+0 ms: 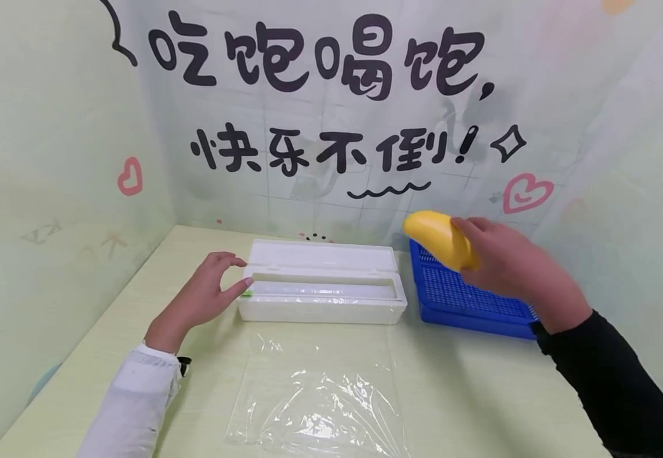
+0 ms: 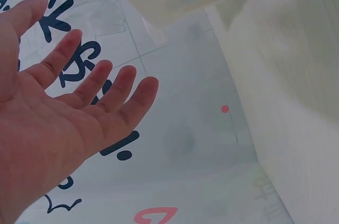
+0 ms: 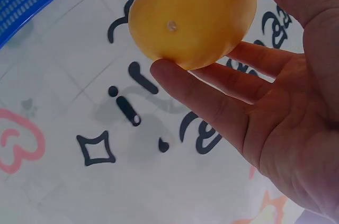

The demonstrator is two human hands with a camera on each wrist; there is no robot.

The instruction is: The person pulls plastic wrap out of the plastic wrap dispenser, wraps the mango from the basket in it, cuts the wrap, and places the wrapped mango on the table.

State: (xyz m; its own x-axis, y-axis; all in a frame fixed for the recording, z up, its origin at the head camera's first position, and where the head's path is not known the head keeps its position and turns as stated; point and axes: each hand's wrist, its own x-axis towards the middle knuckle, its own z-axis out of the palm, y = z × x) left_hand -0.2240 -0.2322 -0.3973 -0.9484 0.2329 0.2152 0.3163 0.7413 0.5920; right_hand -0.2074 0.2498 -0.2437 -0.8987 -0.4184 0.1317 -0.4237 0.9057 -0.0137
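Note:
A yellow mango (image 1: 437,238) is gripped by my right hand (image 1: 517,267), raised above the blue basket (image 1: 474,308). The right wrist view shows the mango's rounded end (image 3: 190,17) between thumb and fingers. My left hand (image 1: 208,289) is beside the left end of a white cling film box (image 1: 320,312), its fingers spread and holding nothing; in the left wrist view it looks apart from the box. The box's lid (image 1: 322,256) is tipped back, and a green tab (image 1: 246,293) sits at its left front. From the box a clear sheet of film (image 1: 320,394) lies toward me.
The pale wooden table (image 1: 205,407) carries all of this. A printed curtain (image 1: 331,216) with dark lettering hangs behind it, and more curtain (image 1: 62,191) closes in the left side. The basket stands close to the box's right end.

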